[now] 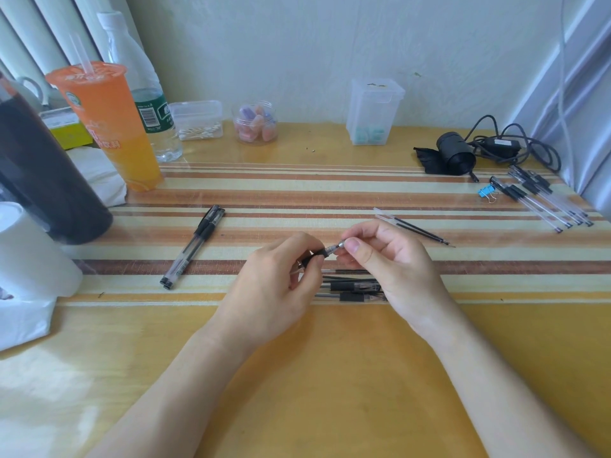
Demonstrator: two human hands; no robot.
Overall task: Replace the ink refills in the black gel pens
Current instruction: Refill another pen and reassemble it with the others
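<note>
The left hand (277,276) has a closed grip on the pen (319,253) above the surface (330,375); the right hand (380,259) pinches its tip cone (339,246). Best to twist the cone gently, barrel steady, keeping them in line

both hands (330,276) gripping gel pen (322,252), striped mat (297,196)
</note>
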